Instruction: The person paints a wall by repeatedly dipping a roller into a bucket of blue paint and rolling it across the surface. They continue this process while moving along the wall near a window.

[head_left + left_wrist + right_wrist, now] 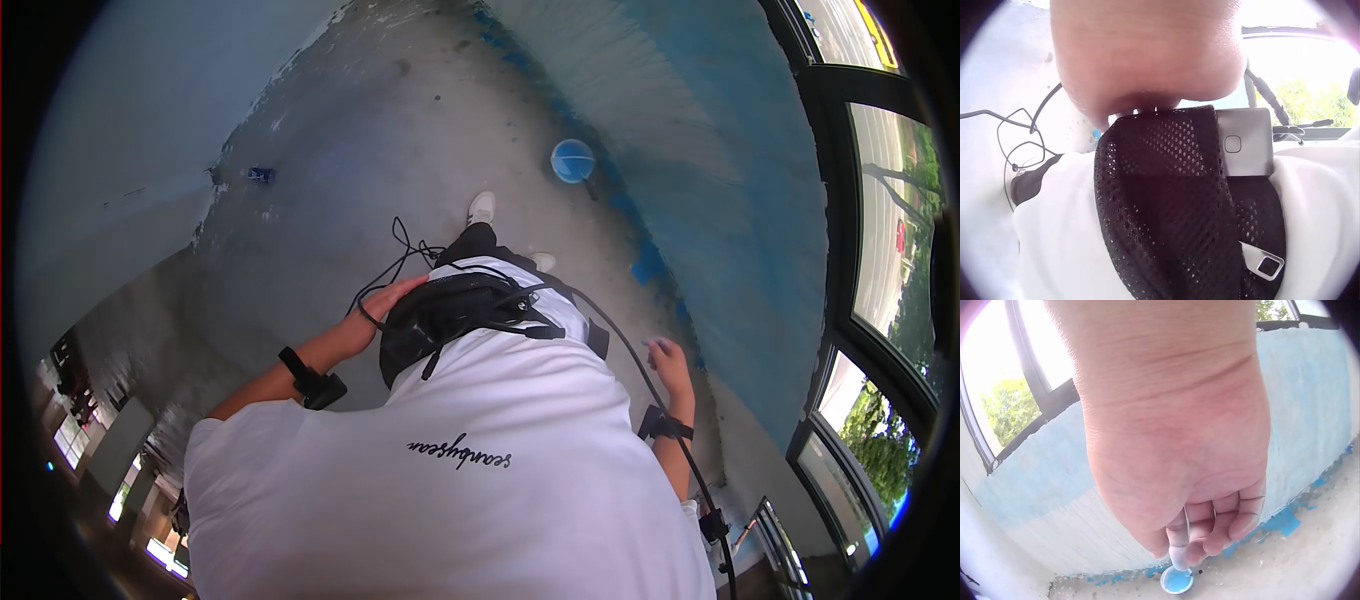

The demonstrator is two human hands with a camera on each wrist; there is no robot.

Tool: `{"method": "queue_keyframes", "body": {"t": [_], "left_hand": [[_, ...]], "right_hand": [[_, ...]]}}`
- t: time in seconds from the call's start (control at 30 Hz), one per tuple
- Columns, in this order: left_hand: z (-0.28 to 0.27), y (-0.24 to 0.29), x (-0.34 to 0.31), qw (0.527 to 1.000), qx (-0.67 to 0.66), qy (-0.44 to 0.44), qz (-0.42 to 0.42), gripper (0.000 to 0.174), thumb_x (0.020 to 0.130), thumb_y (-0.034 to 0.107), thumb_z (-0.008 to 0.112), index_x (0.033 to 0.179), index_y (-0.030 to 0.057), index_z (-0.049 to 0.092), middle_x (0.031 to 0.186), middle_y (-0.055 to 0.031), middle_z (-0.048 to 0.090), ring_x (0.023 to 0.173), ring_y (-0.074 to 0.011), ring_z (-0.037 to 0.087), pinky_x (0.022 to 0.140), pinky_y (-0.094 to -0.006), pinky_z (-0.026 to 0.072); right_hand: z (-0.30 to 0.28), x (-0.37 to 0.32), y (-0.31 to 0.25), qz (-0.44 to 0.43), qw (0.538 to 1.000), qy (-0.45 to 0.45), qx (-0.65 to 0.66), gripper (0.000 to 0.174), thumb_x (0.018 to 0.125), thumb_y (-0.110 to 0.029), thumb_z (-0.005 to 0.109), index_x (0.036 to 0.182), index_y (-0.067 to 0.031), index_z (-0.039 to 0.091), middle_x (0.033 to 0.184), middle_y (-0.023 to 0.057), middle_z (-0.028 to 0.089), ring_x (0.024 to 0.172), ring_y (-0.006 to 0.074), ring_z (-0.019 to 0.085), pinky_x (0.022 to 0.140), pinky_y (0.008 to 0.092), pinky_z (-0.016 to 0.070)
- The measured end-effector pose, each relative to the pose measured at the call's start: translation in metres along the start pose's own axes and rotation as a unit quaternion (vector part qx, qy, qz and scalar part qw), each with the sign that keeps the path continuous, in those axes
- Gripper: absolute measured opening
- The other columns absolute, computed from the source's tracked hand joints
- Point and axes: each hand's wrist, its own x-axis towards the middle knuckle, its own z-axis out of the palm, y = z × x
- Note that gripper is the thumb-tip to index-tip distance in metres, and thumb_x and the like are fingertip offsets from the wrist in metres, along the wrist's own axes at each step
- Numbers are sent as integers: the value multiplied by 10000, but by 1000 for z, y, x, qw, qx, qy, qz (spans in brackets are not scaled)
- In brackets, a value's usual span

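Note:
My left hand [392, 300] rests with fairly straight fingers along the edge of a black waist pack [440, 315] worn over a white shirt. In the left wrist view the hand [1147, 56] lies across the top of the mesh pouch [1160, 206], its fingers mostly hidden behind it. A grey box-shaped device [1247, 142] sticks out of that pouch. On the other side my right hand [670, 365] hangs beside the body. Its fingers [1229, 525] are loosely curled and hold nothing.
A bucket of blue paint [573, 160] stands on the concrete floor [400, 130] by a partly blue wall [740, 230], a dark handle next to it. Windows [880, 230] line the right. A small blue object [261, 174] lies at left. Black cables [400, 250] loop around the waist.

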Motion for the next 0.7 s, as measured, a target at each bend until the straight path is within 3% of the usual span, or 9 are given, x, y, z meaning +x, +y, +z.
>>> {"method": "queue_keyframes", "body": {"t": [0.1, 0.17, 0.2, 0.27, 0.3, 0.33, 0.4, 0.47, 0.7], "left_hand": [[-10, -23, -3, 1000, -12, -19, -11, 547, 1050, 348, 262, 1500, 48, 347, 1552, -113, 345, 1438, -238, 307, 1187, -358, 195], [-22, -41, -18, 985, -89, -48, -140, 551, 1036, 358, 327, 1501, 64, 353, 1551, -97, 355, 1435, -224, 311, 1185, -354, 197], [-36, -38, -23, 985, -90, -48, -138, 551, 1036, 358, 327, 1501, 64, 353, 1551, -97, 355, 1435, -224, 311, 1185, -354, 197], [-75, -17, -30, 933, 133, -210, -261, 533, 1018, 355, 391, 1449, 45, 433, 1456, -92, 474, 1351, -226, 423, 1146, -346, 274], [-87, -4, -29, 872, 241, -286, -317, 525, 1009, 353, 422, 1423, 36, 473, 1408, -89, 534, 1310, -228, 478, 1126, -342, 312], [-95, 10, -22, 868, 242, -289, -322, 525, 1009, 353, 422, 1423, 36, 473, 1408, -89, 534, 1310, -228, 478, 1126, -342, 312], [-100, 34, -4, 909, 284, -146, -268, 453, 1015, 297, 425, 1349, 12, 541, 1310, -82, 605, 1262, -233, 522, 1115, -341, 337], [-85, 45, 16, 982, 147, -26, -113, 416, 1033, 259, 387, 1325, 10, 549, 1290, -67, 611, 1251, -230, 528, 1110, -343, 347], [-13, 73, 47, 987, 121, -106, -10, 489, 1061, 297, 287, 1450, 34, 425, 1476, -93, 453, 1392, -229, 376, 1175, -359, 241]], "right_hand": [[-2, 0, 7, 7, 999, -2, 37, 233, 960, -220, 580, 935, -6, 670, 662, 21, 572, 602, 99, 519, 559, 256, 412], [-4, 2, 9, 10, 1000, 1, 12, 247, 957, -231, 578, 906, -4, 663, 661, 32, 586, 609, 109, 541, 577, 264, 430], [-5, 2, 8, 6, 1000, -1, 11, 251, 958, -231, 575, 899, -1, 656, 663, 34, 588, 611, 110, 541, 584, 263, 432], [-8, 3, 5, 9, 1000, 5, 6, 254, 958, -232, 575, 896, 0, 654, 662, 33, 586, 610, 109, 539, 584, 265, 432], [-8, 3, 5, 14, 1000, 10, 3, 256, 958, -234, 574, 892, 1, 652, 661, 32, 583, 609, 108, 536, 584, 268, 431], [-6, 2, 4, 19, 1000, 7, 8, 256, 958, -234, 574, 892, 1, 652, 661, 32, 583, 609, 108, 536, 584, 268, 431], [-2, 6, 1, 4, 1000, -6, 29, 233, 959, -214, 568, 940, -5, 669, 665, 16, 568, 601, 102, 508, 563, 260, 406], [2, 8, 4, 7, 999, -5, 31, 233, 959, -214, 568, 936, -4, 667, 665, 16, 567, 600, 101, 506, 561, 260, 404], [13, 11, 17, 14, 998, 0, 62, 248, 956, -225, 564, 941, -3, 673, 663, 18, 568, 596, 101, 508, 559, 259, 407]]}}
